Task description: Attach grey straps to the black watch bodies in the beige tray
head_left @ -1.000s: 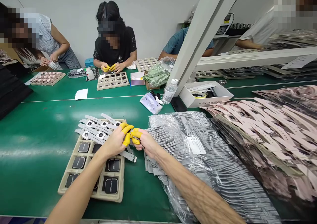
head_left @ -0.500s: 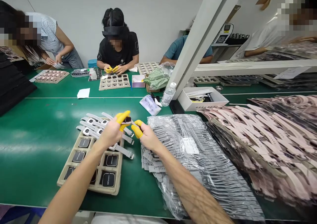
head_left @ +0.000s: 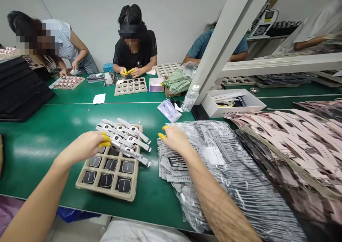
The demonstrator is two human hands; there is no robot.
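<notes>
My left hand (head_left: 97, 144), with yellow finger cots, is closed on one end of a smartwatch (head_left: 115, 143) with a light grey strap, low over the moulded tray (head_left: 134, 195). Several grey-strapped watches (head_left: 130, 139) lie face down across the tray's far part. Square dark watch faces (head_left: 124, 185) sit in its nearer compartments. At the left edge of a clear plastic bag of grey straps (head_left: 232, 170) is my right hand (head_left: 175, 138). Its yellow-tipped thumb and forefinger stand apart, with nothing seen between them; the other fingers are hidden.
Pink-strapped watches (head_left: 296, 138) are heaped at the right. A white box (head_left: 235, 108), a water bottle (head_left: 190, 98) and a tissue pack (head_left: 169, 111) stand behind the bag. Black sheets (head_left: 21, 88) are stacked at left. Co-workers (head_left: 135, 53) sit across the green table, beyond a slanted white post (head_left: 227, 39).
My hands have separated. The left carried the watch left and down to the tray; the right moved right to the bag of straps, away from the watch. The view has shifted slightly.
</notes>
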